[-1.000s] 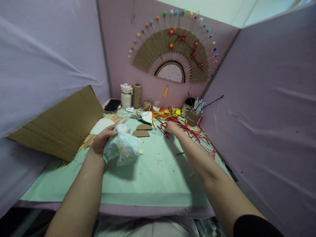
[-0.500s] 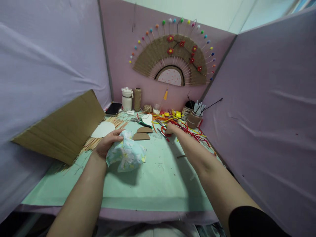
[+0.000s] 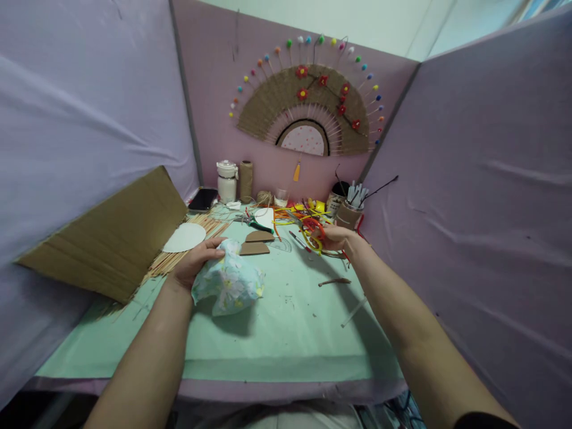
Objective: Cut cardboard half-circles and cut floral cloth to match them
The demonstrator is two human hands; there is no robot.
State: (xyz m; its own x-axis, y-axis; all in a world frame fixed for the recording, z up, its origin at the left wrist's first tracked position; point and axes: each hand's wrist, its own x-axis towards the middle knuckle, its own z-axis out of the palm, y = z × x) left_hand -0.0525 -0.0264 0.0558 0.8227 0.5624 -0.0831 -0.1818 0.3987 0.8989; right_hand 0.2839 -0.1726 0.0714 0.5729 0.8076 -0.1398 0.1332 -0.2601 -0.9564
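My left hand (image 3: 199, 261) is closed on a light blue cloth (image 3: 230, 280) printed with pale flowers, its thumb and fingers pinching the top left corner. The cloth hangs crumpled just over the mint-green tabletop (image 3: 286, 333). Toward the back right, my right hand (image 3: 333, 237) grips scissors (image 3: 315, 229) by their red handles; the grey blades point away to the left. Beside the scissors lies a slim pen-like tool (image 3: 299, 241). Two brown cardboard pieces (image 3: 255, 248) lie beyond the cloth, next to a clear protractor (image 3: 281, 244).
Green-handled pliers (image 3: 259, 225) and tangled coloured pipe cleaners (image 3: 290, 213) lie at the back. A cardboard sheet (image 3: 107, 238) leans at left by thin sticks (image 3: 214, 226) and a white oval (image 3: 184, 238). A jar (image 3: 227, 182) and a brown pot (image 3: 348, 215) stand behind. A decorated fan (image 3: 268, 98) hangs on the wall.
My right hand has drawn back to the right and lifted the scissors from among the pipe cleaners. My left hand keeps the cloth in nearly the same place.
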